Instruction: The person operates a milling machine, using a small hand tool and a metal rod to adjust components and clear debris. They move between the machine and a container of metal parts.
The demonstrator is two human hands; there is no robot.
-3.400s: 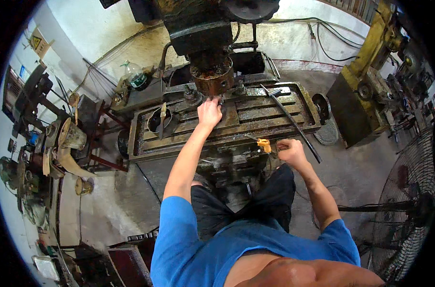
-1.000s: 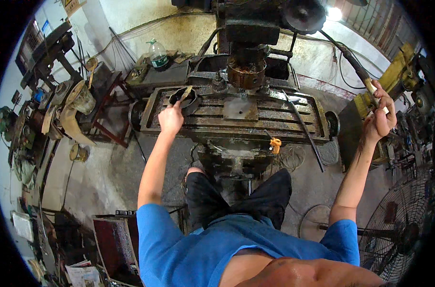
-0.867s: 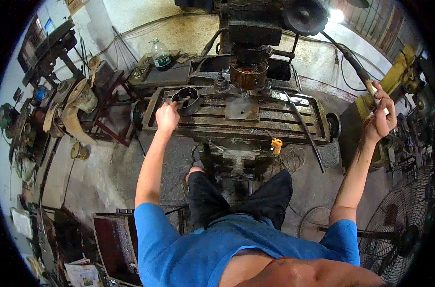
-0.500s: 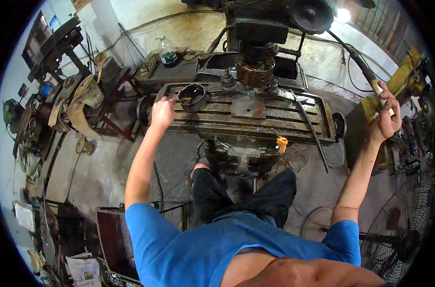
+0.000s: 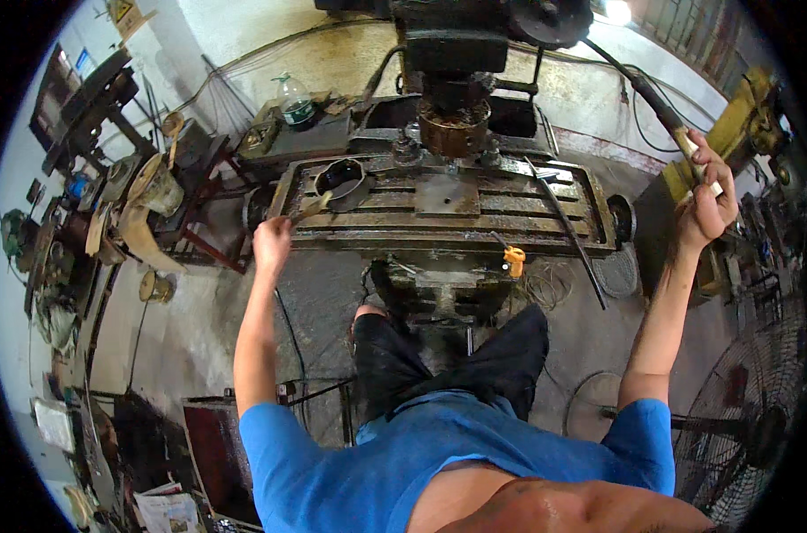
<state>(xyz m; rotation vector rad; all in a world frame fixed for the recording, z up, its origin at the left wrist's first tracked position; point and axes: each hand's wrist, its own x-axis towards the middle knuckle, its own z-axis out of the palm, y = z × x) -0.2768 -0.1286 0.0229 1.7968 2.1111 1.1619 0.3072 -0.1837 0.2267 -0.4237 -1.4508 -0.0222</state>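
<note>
My left hand [image 5: 272,244] is closed round a small brush [image 5: 313,210] in front of the machine table's left end. Its pale tip lies at the near rim of a dark round pan [image 5: 354,197], which holds dark liquid. At the far right my right hand [image 5: 710,200] is raised, its fingers wrapped round the light-coloured end of a long lever [image 5: 656,105] that slopes down from the milling machine's head [image 5: 448,44]. A round cutter head [image 5: 454,129] hangs behind a flat metal plate [image 5: 448,195] on the slotted table [image 5: 377,233].
A long dark bar [image 5: 568,226] lies across the table's right side and juts past its front edge. An orange-yellow tool [image 5: 513,261] hangs at the front edge. A fan [image 5: 741,417] stands at lower right, a bucket [image 5: 159,182] at left, and a plastic bottle [image 5: 294,102] behind.
My left hand has drawn back toward me and left, bringing the brush from inside the pan to its near rim. The right hand keeps its hold on the lever. The view has shifted slightly.
</note>
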